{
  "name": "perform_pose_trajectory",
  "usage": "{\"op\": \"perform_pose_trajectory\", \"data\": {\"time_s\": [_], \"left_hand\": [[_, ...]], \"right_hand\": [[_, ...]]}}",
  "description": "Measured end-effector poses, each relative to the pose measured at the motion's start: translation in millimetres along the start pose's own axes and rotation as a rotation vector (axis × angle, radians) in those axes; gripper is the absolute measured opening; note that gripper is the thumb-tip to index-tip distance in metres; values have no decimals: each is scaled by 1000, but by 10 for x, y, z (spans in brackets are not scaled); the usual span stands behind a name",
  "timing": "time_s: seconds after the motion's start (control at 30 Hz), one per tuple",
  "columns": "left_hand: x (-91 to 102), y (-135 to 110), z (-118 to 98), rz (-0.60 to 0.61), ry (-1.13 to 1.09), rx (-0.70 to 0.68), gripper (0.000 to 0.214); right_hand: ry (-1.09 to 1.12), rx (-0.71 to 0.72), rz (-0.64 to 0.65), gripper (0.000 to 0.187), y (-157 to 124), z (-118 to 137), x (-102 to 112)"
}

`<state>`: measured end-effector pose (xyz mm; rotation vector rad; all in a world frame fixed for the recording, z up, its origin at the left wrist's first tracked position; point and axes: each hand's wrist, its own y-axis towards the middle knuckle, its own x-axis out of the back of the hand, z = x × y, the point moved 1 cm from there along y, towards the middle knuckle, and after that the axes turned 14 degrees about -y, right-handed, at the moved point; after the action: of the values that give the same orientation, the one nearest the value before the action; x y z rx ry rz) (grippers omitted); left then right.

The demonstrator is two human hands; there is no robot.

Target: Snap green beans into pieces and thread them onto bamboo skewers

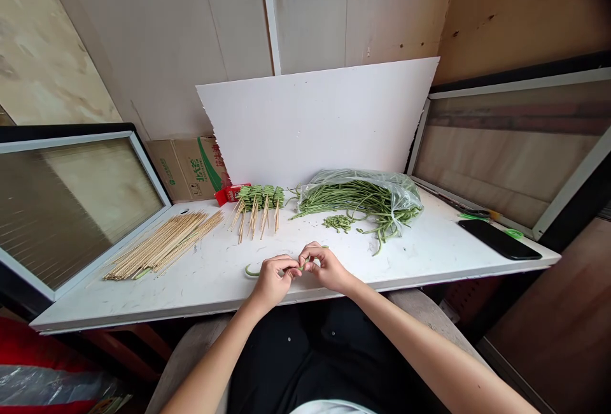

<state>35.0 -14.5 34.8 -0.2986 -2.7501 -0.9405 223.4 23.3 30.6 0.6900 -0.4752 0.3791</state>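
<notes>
Over the front edge of the white table, my left hand (277, 280) and my right hand (323, 266) meet, both pinching one long green bean (251, 271). The bean's curled end sticks out to the left of my left hand; part of it is hidden by my fingers. Beyond my hands lies a small heap of short bean pieces (338, 223). A clear plastic bag (405, 192) full of long green beans (351, 197) lies behind that, some beans spilling out of its mouth. Several bundles of skewered beans (260, 197) are lined up at the back, sticks pointing towards me.
A wide pile of bamboo skewers (160, 245) covers the table's left part. A black phone (499, 239) lies at the right end, near a green-handled tool (513, 234). A white board (315, 127) and a cardboard box (188, 169) stand at the back of the table (205, 293).
</notes>
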Motion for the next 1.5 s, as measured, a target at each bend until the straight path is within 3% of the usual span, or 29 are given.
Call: {"op": "perform_pose_trajectory", "data": {"time_s": [0.13, 0.3, 0.5, 0.77, 1.03, 1.27, 1.5], "left_hand": [[5, 17, -41, 23, -100, 42, 18], [-3, 21, -32, 40, -188, 96, 17], [-2, 33, -35, 41, -191, 108, 20], [20, 34, 52, -42, -109, 201, 23], [79, 11, 125, -67, -72, 256, 33], [95, 19, 89, -131, 7, 268, 32], [104, 33, 102, -110, 98, 183, 18]], "right_hand": [[216, -22, 41, 28, 15, -83, -37], [511, -92, 190, 37, 20, -50, -44], [564, -117, 223, 39, 25, 15, -17], [353, -224, 30, 41, 52, -171, -14], [165, -253, -52, 40, 64, -178, 39], [-277, 10, -43, 29, 54, -42, 182], [-434, 136, -106, 28, 83, -59, 248]]}}
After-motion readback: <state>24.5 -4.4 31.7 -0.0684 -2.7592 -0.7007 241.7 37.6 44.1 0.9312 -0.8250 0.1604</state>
